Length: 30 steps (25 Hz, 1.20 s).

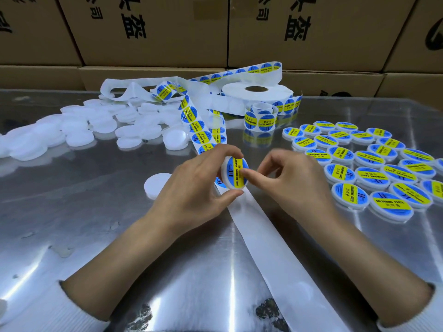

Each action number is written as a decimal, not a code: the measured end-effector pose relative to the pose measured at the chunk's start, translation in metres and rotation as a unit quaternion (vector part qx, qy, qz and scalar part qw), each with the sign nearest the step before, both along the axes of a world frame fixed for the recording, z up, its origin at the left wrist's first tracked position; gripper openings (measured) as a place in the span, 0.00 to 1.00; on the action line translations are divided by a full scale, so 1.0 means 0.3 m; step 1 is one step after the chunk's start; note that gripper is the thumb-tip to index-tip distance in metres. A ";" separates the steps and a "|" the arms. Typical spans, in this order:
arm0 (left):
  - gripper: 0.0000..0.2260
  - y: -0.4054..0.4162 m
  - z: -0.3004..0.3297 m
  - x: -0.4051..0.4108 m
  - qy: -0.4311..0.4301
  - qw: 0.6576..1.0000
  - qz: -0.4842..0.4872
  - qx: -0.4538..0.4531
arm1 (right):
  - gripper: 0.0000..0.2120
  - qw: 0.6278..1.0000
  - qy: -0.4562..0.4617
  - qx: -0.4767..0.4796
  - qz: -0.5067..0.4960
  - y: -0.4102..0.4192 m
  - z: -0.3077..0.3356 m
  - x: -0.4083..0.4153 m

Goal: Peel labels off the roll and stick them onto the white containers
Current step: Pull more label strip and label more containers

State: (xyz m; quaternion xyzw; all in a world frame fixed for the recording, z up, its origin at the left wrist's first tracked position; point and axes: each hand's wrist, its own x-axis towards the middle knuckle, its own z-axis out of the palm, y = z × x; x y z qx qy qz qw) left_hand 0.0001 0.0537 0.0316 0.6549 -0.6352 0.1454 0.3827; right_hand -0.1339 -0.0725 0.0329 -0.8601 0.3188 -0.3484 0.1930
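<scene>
Shiny metal table [96,236] w/ cardboard boxes [153,32] behind. Left hand [191,195] pinches white container [233,173] upright by rim; right hand [287,183], fingers curled, thumb rubbing soldering paste label [237,172] flat. Step looks like press-down. Next prob: set w/ labelled containers [371,168], peel from label strip [201,133].

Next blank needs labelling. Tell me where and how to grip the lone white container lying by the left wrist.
Pinch the lone white container across its rim, thumb and fingers on opposite edges, coming from above. It is a low round disc lying flat on the metal table, apart from the pile, so its edge looks free all round.
</scene>
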 end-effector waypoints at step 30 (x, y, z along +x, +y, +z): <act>0.04 -0.008 -0.006 -0.066 -0.148 0.980 -0.068 -0.116 | 0.33 0.891 -0.149 0.415 0.109 0.065 0.026 0.043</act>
